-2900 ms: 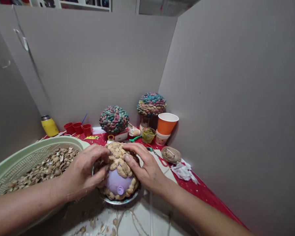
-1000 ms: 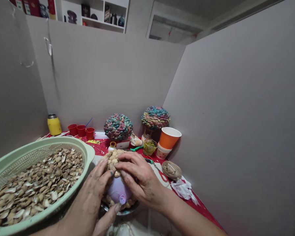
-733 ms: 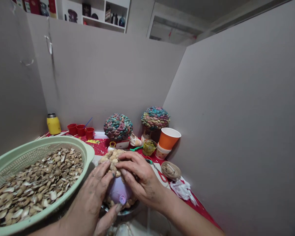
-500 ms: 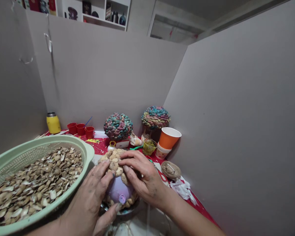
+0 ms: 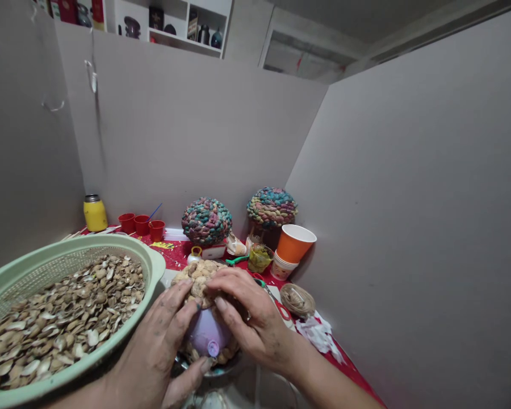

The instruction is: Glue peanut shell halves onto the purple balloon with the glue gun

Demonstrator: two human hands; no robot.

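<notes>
A lilac balloon (image 5: 207, 329), its knotted end facing me, is partly covered with pale nut shells (image 5: 199, 278). It rests in a metal bowl (image 5: 223, 370), mostly hidden beneath it. My left hand (image 5: 164, 335) curves around its left side, fingers on the shells and thumb low near the knot. From the right, my right hand (image 5: 253, 312) bends over the shells with its fingertips pressed on them and the thumb at the balloon's edge. Whether a loose shell lies under those right fingertips is hidden.
A green colander (image 5: 155, 267) full of loose shells stands at the left. Two colourful shell-covered domes (image 5: 206, 220), red cups (image 5: 142, 225), a yellow jar (image 5: 95, 213), orange paper cups (image 5: 293, 245), red-handled scissors (image 5: 283, 309) and twine (image 5: 297, 300) lie behind and right. Grey panels (image 5: 187, 125) surround the table.
My right fingers have drawn in and curl more over the shells. My left hand stays nearly in place, and the whole view has shifted slightly.
</notes>
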